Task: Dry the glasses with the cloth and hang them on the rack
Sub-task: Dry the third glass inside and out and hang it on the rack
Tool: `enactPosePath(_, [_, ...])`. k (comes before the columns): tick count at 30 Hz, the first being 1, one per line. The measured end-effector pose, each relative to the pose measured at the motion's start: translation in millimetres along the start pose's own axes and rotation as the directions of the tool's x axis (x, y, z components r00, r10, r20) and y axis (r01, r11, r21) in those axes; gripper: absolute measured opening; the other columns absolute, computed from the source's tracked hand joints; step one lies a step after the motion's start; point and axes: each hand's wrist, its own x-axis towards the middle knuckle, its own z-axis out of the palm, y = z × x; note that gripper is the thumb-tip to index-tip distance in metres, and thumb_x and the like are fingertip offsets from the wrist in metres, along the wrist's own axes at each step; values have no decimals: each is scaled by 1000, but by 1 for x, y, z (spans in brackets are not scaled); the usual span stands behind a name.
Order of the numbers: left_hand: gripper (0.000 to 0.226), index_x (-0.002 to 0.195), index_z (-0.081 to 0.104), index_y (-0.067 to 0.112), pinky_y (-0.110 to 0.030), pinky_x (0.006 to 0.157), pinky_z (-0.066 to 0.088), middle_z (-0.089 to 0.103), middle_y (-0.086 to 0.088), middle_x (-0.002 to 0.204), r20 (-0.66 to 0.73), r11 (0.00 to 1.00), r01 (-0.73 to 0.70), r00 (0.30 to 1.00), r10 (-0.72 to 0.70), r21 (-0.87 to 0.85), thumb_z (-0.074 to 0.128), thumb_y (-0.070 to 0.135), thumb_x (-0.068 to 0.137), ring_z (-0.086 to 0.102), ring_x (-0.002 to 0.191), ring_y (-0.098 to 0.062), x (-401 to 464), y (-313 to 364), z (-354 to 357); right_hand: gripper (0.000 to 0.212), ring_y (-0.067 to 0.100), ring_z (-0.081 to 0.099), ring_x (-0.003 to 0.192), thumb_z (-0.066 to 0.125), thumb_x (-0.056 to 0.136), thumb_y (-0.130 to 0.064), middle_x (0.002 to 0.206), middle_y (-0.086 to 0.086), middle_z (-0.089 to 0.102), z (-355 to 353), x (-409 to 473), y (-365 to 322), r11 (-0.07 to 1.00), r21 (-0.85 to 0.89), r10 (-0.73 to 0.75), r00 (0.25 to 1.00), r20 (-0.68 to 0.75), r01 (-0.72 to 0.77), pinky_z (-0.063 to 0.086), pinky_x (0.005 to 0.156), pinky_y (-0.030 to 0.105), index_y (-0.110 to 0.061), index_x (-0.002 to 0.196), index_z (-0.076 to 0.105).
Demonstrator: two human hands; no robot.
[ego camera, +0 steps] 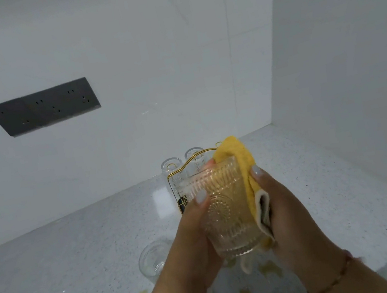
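An embossed clear glass (225, 207) is held above the counter, its mouth tilted away from me. My left hand (191, 233) grips its left side, thumb on the wall. My right hand (288, 209) holds a yellow cloth (236, 157) against the glass's right side; the cloth folds over the rim and into the mouth. Behind the glass stands a gold wire rack (174, 177) with two clear glasses (194, 156) hanging upside down on it. Another clear glass (153, 256) stands on the counter, low and left of my hands.
The speckled grey counter (77, 253) meets white tiled walls at the back and right. A dark socket panel (43, 108) sits on the back wall. Yellowish wet spots (270, 267) lie on the counter under my hands.
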Motion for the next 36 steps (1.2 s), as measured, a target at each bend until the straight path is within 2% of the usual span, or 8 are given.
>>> enactPosePath(3, [94, 140, 46, 10, -48, 97, 52, 62, -16, 132, -84, 977, -51, 994, 70, 206, 66, 72, 72, 62, 119, -32, 0, 3, 5, 55, 33, 66, 87, 52, 73, -70, 96, 13, 67, 3, -2, -1, 995, 29, -90, 990, -109, 94, 57, 78, 49, -33, 111, 63])
enactPosePath(7, [15, 115, 51, 39, -6, 88, 46, 60, 29, 108, -163, 797, -155, 939, 303, 584, 41, 38, 103, 54, 99, 25, -13, -8, 13, 31, 3, 59, 61, 41, 81, -56, 77, -10, 62, 11, -5, -10, 908, -285, -358, 923, -143, 308, 45, 53, 12, -52, 110, 51])
enactPosePath(12, [106, 134, 44, 0, -51, 90, 53, 67, -21, 120, -165, 944, -221, 950, 266, 246, 84, 64, 58, 64, 112, -41, -5, -5, 18, 52, 24, 67, 73, 42, 71, -80, 88, 10, 65, 12, -3, -12, 935, -228, -276, 961, 8, 270, 57, 61, 31, -43, 105, 56])
enactPosePath(16, [84, 130, 53, 2, -60, 95, 50, 65, -30, 119, -181, 972, -153, 966, 185, 180, 90, 27, 59, 63, 110, -48, 1, -2, 14, 72, 18, 69, 90, 50, 65, -77, 97, 3, 72, 2, 2, 0, 995, -95, 46, 998, 38, -42, 57, 70, 28, -20, 108, 60])
enactPosePath(21, [79, 120, 63, -1, -49, 82, 54, 66, -26, 108, -165, 996, -76, 983, 83, 46, 84, 47, 61, 66, 97, -41, 5, 7, 4, 25, 38, 61, 93, 55, 76, -50, 103, 24, 62, 5, 1, 10, 993, -30, 118, 993, 25, -117, 53, 78, 30, -34, 84, 73])
enactPosePath(25, [74, 111, 69, 10, -47, 80, 53, 67, -17, 104, -189, 994, 6, 982, -26, -107, 90, 45, 49, 65, 95, -34, 13, 11, -15, 47, 41, 66, 93, 61, 67, -51, 101, 21, 69, -11, 1, 16, 975, 28, 223, 971, -88, -221, 51, 88, 56, -14, 95, 68])
enactPosePath(29, [62, 104, 72, 10, -41, 71, 56, 71, -15, 95, -269, 985, 99, 961, -57, 145, 79, 37, 50, 68, 84, -30, 7, 13, -33, 51, 56, 55, 97, 60, 58, -54, 109, 33, 56, -37, 15, -5, 987, 7, 158, 954, -256, -161, 45, 81, 72, -16, 92, 61])
enactPosePath(36, [56, 100, 70, 8, -49, 80, 56, 73, -22, 100, -160, 836, 163, 983, -92, 524, 83, 29, 50, 69, 86, -34, 1, 14, -27, 22, 3, 58, 59, 59, 75, -41, 73, -6, 60, -22, 29, -40, 870, -456, -162, 982, 94, 187, 45, 53, 21, -27, 91, 53])
